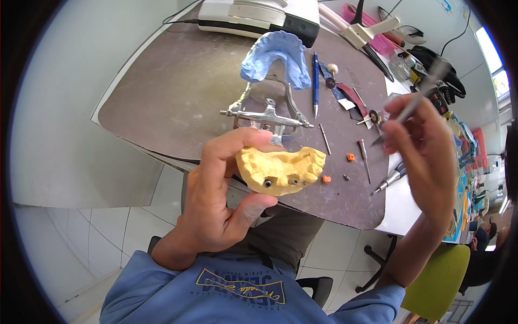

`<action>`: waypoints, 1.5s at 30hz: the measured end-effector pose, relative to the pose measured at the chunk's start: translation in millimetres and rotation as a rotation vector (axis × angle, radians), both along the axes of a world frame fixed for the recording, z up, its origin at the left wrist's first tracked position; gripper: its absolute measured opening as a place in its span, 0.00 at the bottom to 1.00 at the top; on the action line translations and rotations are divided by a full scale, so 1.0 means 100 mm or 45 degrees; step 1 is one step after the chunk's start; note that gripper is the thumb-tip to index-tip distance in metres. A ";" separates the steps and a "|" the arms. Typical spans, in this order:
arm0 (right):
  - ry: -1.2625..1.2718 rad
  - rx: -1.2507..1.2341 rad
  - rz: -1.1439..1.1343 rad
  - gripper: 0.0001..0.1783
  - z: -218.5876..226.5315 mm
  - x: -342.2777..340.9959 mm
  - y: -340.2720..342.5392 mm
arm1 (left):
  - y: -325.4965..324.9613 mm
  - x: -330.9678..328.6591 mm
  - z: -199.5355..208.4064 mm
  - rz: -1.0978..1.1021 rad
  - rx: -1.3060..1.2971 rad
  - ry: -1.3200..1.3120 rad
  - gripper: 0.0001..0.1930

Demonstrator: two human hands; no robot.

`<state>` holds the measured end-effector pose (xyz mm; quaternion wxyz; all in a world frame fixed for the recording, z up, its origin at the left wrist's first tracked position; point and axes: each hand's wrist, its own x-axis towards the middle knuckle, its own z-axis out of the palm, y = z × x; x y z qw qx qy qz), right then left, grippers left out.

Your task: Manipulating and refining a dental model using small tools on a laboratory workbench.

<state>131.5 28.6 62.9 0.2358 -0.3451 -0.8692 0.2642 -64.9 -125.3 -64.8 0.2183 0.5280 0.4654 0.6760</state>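
Yellow cast (281, 166), chalky, curved, bumpy; blue cast (276, 49) on shiny metal frame (270, 116) | left hand (213, 194) half-curled, gripping yellow cast, thumb below, before near edge of table (156, 92) | right hand (423, 143) raised, fingertips pinched on blurred slim tool (426, 89) | yellow cast shows two round dark-grey sockets (267, 183)

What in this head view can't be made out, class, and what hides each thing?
All in the head view:
- Yellow dental model: its far side, turned away and against the left hand.
- Grey tool in the right hand: its exact shape, blurred; its middle, covered by the fingers.
- White machine: its top, cut off by the upper edge.
- Small grey piece: too tiny to identify.
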 end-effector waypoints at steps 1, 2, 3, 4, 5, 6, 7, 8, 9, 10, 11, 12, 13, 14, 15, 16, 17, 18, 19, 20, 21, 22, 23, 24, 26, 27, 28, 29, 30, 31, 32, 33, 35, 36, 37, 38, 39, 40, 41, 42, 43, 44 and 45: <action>-0.003 -0.053 -0.157 0.15 -0.06 -0.02 -0.02 | 0.01 0.01 -0.01 0.035 0.010 -0.001 0.36; -0.009 -0.054 -0.165 0.15 -0.10 -0.02 -0.03 | 0.02 0.02 -0.02 0.027 0.008 -0.007 0.36; -0.140 -0.004 -0.201 0.18 -0.14 -0.02 -0.03 | 0.02 0.01 -0.02 0.037 0.012 0.007 0.36; -0.269 0.045 -0.234 0.20 -0.16 -0.02 -0.03 | 0.02 0.01 -0.03 0.048 0.016 0.022 0.36; -0.295 0.045 -0.269 0.21 -0.15 -0.05 -0.06 | 0.02 0.01 -0.02 0.043 0.013 0.019 0.36; -0.297 0.042 -0.273 0.21 -0.17 -0.04 -0.05 | 0.02 0.01 -0.01 0.036 0.009 0.021 0.36; -0.346 0.128 -0.267 0.19 -0.21 -0.03 -0.02 | 0.02 0.01 0.00 0.029 0.005 0.022 0.36; -0.393 0.214 -0.256 0.17 -0.25 -0.02 0.00 | 0.02 0.02 0.01 0.030 0.002 0.022 0.36; -0.393 0.212 -0.254 0.17 -0.26 -0.02 0.02 | 0.02 0.02 0.01 0.035 0.004 0.017 0.36; -0.456 0.224 -0.247 0.16 -0.27 -0.02 0.03 | 0.02 0.03 0.01 0.041 0.007 0.013 0.36; -0.516 0.235 -0.235 0.15 -0.28 -0.02 0.05 | 0.01 0.03 0.01 0.048 0.004 0.014 0.36; -0.513 0.233 -0.227 0.15 -0.29 -0.02 0.05 | 0.00 0.03 0.01 0.048 -0.001 0.020 0.36; -0.469 0.265 -0.225 0.16 -0.30 -0.02 0.04 | -0.01 0.02 0.00 0.051 -0.005 0.026 0.36; -0.421 0.296 -0.218 0.17 -0.32 -0.04 0.03 | -0.01 0.01 0.00 0.066 -0.008 0.033 0.36; -0.317 0.284 -0.290 0.19 -0.31 -0.06 -0.01 | 0.00 0.00 0.00 0.031 -0.008 0.046 0.36; -0.212 0.269 -0.360 0.21 -0.30 -0.08 -0.05 | 0.00 0.00 -0.01 -0.002 -0.008 0.059 0.36; -0.073 0.298 -0.340 0.23 -0.30 -0.05 -0.06 | 0.01 -0.02 -0.01 -0.049 0.021 0.072 0.35; 0.086 0.224 -0.361 0.21 -0.26 -0.06 -0.12 | 0.02 -0.05 -0.03 -0.028 0.022 0.078 0.35; 0.226 0.133 -0.346 0.19 -0.21 -0.05 -0.17 | 0.03 -0.08 -0.06 -0.064 0.060 0.174 0.35; 0.361 0.041 -0.337 0.17 -0.19 -0.01 -0.21 | 0.04 -0.10 -0.07 -0.106 0.096 0.269 0.35; 0.495 0.048 -0.250 0.12 -0.20 0.05 -0.24 | 0.03 -0.09 -0.06 -0.112 0.073 0.243 0.35; 0.497 0.049 -0.235 0.12 -0.21 0.06 -0.28 | 0.02 -0.09 -0.06 -0.097 0.075 0.245 0.35; 0.609 0.029 -0.082 0.12 -0.20 0.08 -0.34 | 0.02 -0.08 -0.06 -0.112 0.061 0.225 0.35; 0.719 0.009 0.071 0.12 -0.18 0.09 -0.38 | 0.02 -0.08 -0.05 -0.127 0.047 0.204 0.35; 0.695 0.005 0.165 0.14 -0.11 0.10 -0.42 | 0.02 -0.08 -0.04 -0.120 0.043 0.233 0.35; 0.645 -0.019 0.254 0.16 -0.08 0.10 -0.46 | 0.01 -0.08 -0.03 -0.117 0.034 0.262 0.35; 0.593 -0.041 0.342 0.18 -0.06 0.07 -0.48 | 0.01 -0.09 -0.03 -0.105 0.037 0.261 0.35; 0.590 -0.009 0.420 0.18 -0.07 0.00 -0.48 | 0.02 -0.09 -0.03 -0.097 0.047 0.309 0.34; 0.586 -0.002 0.430 0.18 -0.05 -0.03 -0.47 | 0.03 -0.09 -0.03 -0.089 0.056 0.357 0.34; 0.490 0.089 0.489 0.17 -0.01 -0.07 -0.46 | 0.03 -0.08 -0.02 -0.081 0.065 0.354 0.34; 0.395 0.172 0.558 0.17 0.01 -0.12 -0.43 | 0.03 -0.07 -0.01 -0.065 0.047 0.359 0.33; 0.344 0.132 0.756 0.17 0.05 -0.18 -0.30 | 0.02 -0.07 0.00 -0.050 0.029 0.364 0.32; 0.291 0.175 0.812 0.17 0.08 -0.30 -0.23 | 0.04 -0.08 -0.01 -0.013 0.073 0.406 0.32; 0.242 0.218 0.850 0.16 0.08 -0.34 -0.23 | 0.05 -0.08 0.00 0.008 0.114 0.451 0.32; 0.231 0.240 0.791 0.13 0.08 -0.37 -0.26 | 0.05 -0.09 0.01 0.008 0.117 0.444 0.32; 0.223 0.242 0.791 0.13 0.05 -0.40 -0.31 | 0.04 -0.08 0.01 -0.007 0.100 0.419 0.32; 0.298 0.163 0.712 0.11 0.01 -0.42 -0.36 | 0.04 -0.08 0.02 -0.022 0.082 0.394 0.32; 0.373 0.084 0.632 0.09 -0.01 -0.44 -0.39 | 0.04 -0.08 0.03 -0.025 0.085 0.389 0.32; 0.372 0.084 0.630 0.09 -0.01 -0.46 -0.40 | 0.04 -0.08 0.03 -0.027 0.082 0.376 0.32; 0.335 0.115 0.628 0.08 -0.01 -0.47 -0.42 | 0.04 -0.08 0.03 -0.031 0.080 0.363 0.32; 0.299 0.145 0.626 0.07 0.00 -0.49 -0.43 | 0.05 -0.09 0.02 -0.035 0.080 0.363 0.32; 0.299 0.144 0.622 0.07 0.01 -0.50 -0.44 | 0.06 -0.10 0.01 -0.022 0.109 0.402 0.32; 0.259 0.178 0.611 0.07 0.01 -0.52 -0.45 | 0.06 -0.11 0.00 -0.010 0.138 0.440 0.32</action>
